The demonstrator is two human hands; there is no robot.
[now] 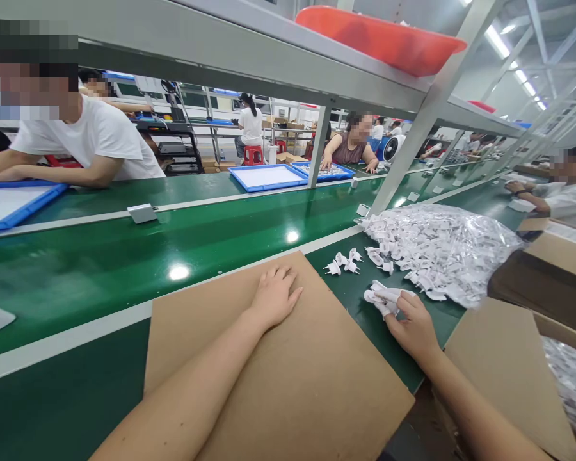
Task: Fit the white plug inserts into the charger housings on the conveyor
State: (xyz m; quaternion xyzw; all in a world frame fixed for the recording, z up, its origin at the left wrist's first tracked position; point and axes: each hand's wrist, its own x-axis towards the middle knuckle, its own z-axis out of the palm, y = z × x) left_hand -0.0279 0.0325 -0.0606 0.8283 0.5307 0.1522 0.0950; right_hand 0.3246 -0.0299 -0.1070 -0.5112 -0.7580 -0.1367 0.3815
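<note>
Cardboard sheet [278, 384] lies under the left of the hands [274, 298].

This is a factory floor with an assembly line. A long green belt [211, 237] runs between work surfaces, with people in white shirts [91, 137] seated along it. Blue trays [267, 177], a clear bag [446, 250] of small white plug parts and open cardboard boxes [509, 365] stand about. Metal frames [403, 141] rise over the line, under rows of tube lights [498, 43].
</note>
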